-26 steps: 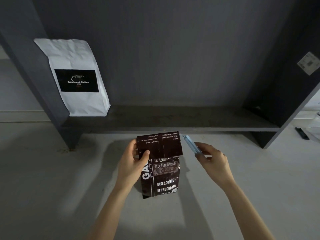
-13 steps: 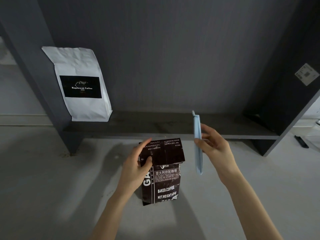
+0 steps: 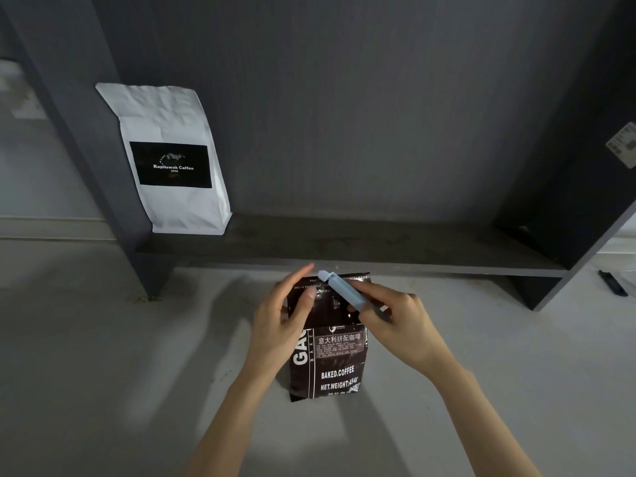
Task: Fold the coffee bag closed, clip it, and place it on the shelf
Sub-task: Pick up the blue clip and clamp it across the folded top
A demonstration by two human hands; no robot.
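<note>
A dark brown coffee bag (image 3: 335, 368) with white print stands upright on the grey floor, its top flap folded forward. My left hand (image 3: 280, 325) grips the left side of the folded flap, thumb pressed on its front. A long pale blue clip (image 3: 340, 291) lies slanted over the flap, its tip near the flap's top edge; my right hand (image 3: 395, 321) holds its lower end. Whether the clip's jaws are around the fold cannot be told. The dark shelf board (image 3: 361, 251) runs just behind the bag.
A white coffee bag (image 3: 172, 160) with a black label stands at the shelf's left end against the dark upright. The shelf's right side panel (image 3: 585, 187) carries a small sticker. A dark small object (image 3: 611, 283) lies on the floor at the far right.
My right hand has brought the blue clip from upright beside the bag down and left onto the folded flap. My left hand stays on the flap.
</note>
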